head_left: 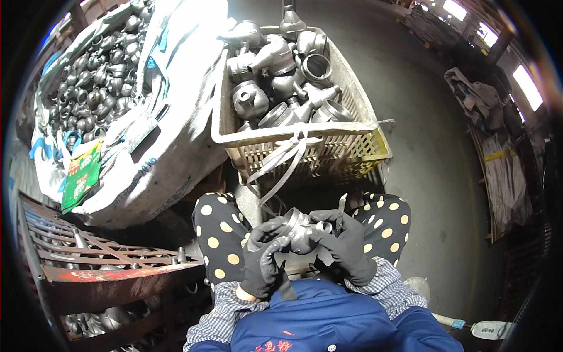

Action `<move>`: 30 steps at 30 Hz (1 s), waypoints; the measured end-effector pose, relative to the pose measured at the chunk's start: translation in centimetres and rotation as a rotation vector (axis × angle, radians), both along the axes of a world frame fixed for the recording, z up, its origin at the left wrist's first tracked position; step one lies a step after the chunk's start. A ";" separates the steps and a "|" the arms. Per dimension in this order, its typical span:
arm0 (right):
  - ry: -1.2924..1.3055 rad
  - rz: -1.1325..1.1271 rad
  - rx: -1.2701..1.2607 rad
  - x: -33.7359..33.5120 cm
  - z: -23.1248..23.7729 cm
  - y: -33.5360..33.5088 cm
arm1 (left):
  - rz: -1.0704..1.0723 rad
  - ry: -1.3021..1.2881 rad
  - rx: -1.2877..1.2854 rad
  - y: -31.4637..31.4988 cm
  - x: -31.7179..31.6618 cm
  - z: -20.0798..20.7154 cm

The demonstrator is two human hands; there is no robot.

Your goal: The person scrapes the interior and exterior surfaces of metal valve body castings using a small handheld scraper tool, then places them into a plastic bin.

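Above my lap, a dark grey metal pipe fitting (299,236) is held between my two gloved hands. It has a rounded body, a wide round opening and a narrower neck. My left hand (261,258) is closed on its left side, thumb bent toward the body. My right hand (347,245) grips the narrow neck on the right. A thin stick-like tool (341,211) also stands up between the fingers of my right hand; its lower part is hidden and its kind cannot be made out.
Ahead stands a pale plastic crate (296,136) heaped with similar metal fittings (272,58); white straps hang from its front. On the left are a big white sack (182,135) of smaller fittings and a rusty metal cage (117,281) with more parts. Wrapped bundles (505,182) lie far right.
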State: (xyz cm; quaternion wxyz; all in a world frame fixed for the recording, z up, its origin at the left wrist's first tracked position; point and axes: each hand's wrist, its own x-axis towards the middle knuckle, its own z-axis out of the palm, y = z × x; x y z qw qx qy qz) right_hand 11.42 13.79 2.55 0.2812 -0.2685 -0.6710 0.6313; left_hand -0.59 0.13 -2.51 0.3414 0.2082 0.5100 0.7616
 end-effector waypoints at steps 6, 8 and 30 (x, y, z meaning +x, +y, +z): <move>0.013 -0.059 -0.087 0.3 -0.4 0.3 | 0.025 -0.370 -0.057 0.1 0.5 0.0; 0.043 -0.057 -0.134 0.0 -0.2 -0.4 | -0.064 -0.408 -0.085 0.1 0.9 -0.4; 0.325 -0.151 -0.571 0.2 -1.2 1.8 | 0.083 -0.192 -0.139 0.1 -2.0 -3.0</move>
